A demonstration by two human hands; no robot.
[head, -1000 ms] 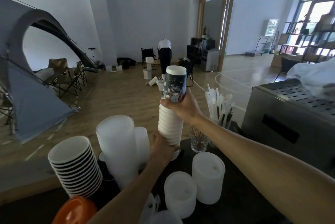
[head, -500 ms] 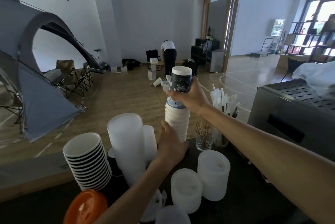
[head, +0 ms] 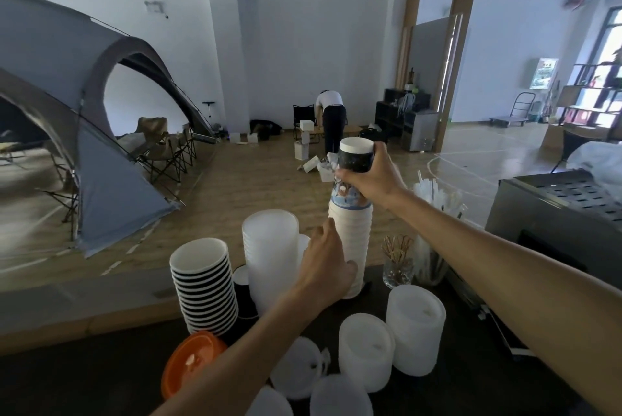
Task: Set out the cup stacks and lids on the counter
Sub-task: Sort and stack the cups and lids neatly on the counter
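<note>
- A tall stack of white-rimmed paper cups (head: 351, 240) stands upright near the dark counter's (head: 101, 378) far edge, just right of a stack of translucent plastic cups (head: 269, 261).
- The right hand (head: 377, 176) grips the printed top cup (head: 355, 160).
- The left hand (head: 324, 267) wraps the stack's lower part.
- White lid stacks (head: 415, 335) sit nearer.

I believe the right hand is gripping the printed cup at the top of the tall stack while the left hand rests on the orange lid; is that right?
Not quite: the head view shows the left hand gripping the tall stack low down, not touching the orange lid. The right hand does grip the printed cup.
</note>
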